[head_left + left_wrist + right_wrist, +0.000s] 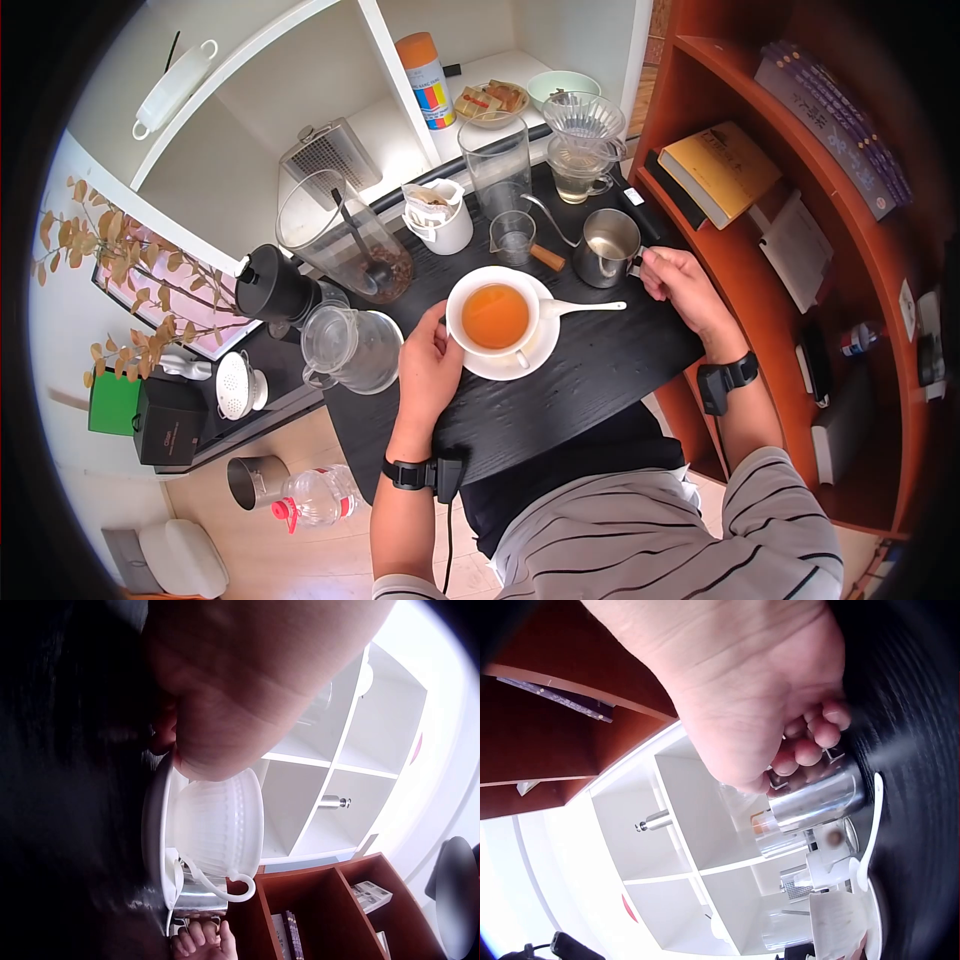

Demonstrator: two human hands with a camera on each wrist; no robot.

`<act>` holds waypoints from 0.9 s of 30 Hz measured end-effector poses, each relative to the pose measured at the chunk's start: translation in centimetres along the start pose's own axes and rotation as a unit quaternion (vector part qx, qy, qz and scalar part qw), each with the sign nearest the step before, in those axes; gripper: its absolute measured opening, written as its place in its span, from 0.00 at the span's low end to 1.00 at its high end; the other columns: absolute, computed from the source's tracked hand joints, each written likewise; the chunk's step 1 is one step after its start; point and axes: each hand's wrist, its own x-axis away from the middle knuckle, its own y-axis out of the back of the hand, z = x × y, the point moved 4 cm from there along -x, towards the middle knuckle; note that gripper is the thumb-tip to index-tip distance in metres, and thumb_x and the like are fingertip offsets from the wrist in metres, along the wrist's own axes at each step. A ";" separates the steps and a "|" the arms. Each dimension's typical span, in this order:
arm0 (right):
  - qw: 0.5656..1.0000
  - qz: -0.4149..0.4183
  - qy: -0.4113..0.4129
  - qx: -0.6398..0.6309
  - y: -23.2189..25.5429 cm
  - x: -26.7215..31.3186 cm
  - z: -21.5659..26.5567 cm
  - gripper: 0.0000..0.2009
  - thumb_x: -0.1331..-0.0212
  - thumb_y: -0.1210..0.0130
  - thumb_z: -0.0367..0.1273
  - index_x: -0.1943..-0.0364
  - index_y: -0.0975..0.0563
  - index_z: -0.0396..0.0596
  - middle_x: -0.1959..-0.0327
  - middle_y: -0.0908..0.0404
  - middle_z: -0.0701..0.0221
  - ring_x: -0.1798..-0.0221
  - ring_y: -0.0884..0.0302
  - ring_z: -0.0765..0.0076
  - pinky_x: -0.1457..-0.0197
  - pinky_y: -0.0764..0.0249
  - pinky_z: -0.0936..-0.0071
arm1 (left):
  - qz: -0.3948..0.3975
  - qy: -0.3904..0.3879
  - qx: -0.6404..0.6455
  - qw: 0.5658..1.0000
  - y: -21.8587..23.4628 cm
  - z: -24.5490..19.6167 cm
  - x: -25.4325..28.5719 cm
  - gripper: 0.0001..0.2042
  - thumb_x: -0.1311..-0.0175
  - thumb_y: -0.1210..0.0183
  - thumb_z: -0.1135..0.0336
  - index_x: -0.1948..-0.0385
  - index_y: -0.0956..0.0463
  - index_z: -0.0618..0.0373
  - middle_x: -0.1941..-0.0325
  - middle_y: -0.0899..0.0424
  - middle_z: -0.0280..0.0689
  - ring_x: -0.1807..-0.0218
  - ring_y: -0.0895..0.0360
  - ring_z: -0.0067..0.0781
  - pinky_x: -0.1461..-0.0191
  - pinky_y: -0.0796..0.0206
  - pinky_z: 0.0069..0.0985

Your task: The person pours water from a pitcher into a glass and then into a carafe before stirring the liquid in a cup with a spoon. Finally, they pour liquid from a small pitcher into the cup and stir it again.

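Note:
My left hand (430,368) grips the left edge of a white saucer (545,350), thumb on its rim in the left wrist view. On the saucer stands a white teacup (221,825) with ribbed sides, filled with amber liquid (495,315). A white spoon (590,306) lies on the saucer's right side, its handle sticking out over the black table. My right hand (680,285) has its fingers curled round the handle of a steel gooseneck kettle (821,799), which stands upright right of the cup. Its thin spout (550,220) points left, away from my hand.
Behind the cup stand a wood-handled glass pitcher (512,238), a white mug (445,232) with a drip bag, and a tall glass (500,170). Left are a glass server (355,350), a bean jar (330,240) and a black grinder (275,285). A brown bookshelf (725,240) borders the right.

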 end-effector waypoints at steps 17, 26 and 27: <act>0.997 -0.038 0.072 0.013 0.9 0.8 0.1 0.22 0.19 0.47 0.41 0.77 0.30 0.51 0.76 0.37 0.84 0.71 0.44 0.84 0.66 0.45 0.78 | -0.004 -0.005 0.007 1.000 0.0 0.0 0.1 0.21 0.31 0.36 0.71 0.36 0.20 0.63 0.75 0.22 0.30 0.73 0.26 0.18 0.66 0.31 0.22; 0.986 -0.078 0.110 0.103 1.0 1.8 1.2 0.19 0.23 0.42 0.34 0.75 0.33 0.48 0.74 0.41 0.86 0.68 0.47 0.87 0.64 0.47 0.78 | 0.000 -0.006 0.001 1.000 0.0 0.0 0.0 0.21 0.31 0.36 0.71 0.37 0.20 0.63 0.75 0.21 0.31 0.73 0.25 0.18 0.66 0.31 0.22; 0.983 -0.078 0.120 0.113 0.9 1.8 1.3 0.19 0.23 0.42 0.34 0.74 0.34 0.48 0.73 0.42 0.85 0.67 0.47 0.86 0.64 0.47 0.78 | 0.000 -0.006 -0.002 1.000 0.0 -0.1 0.1 0.21 0.30 0.36 0.71 0.37 0.20 0.63 0.75 0.21 0.30 0.73 0.25 0.18 0.66 0.31 0.22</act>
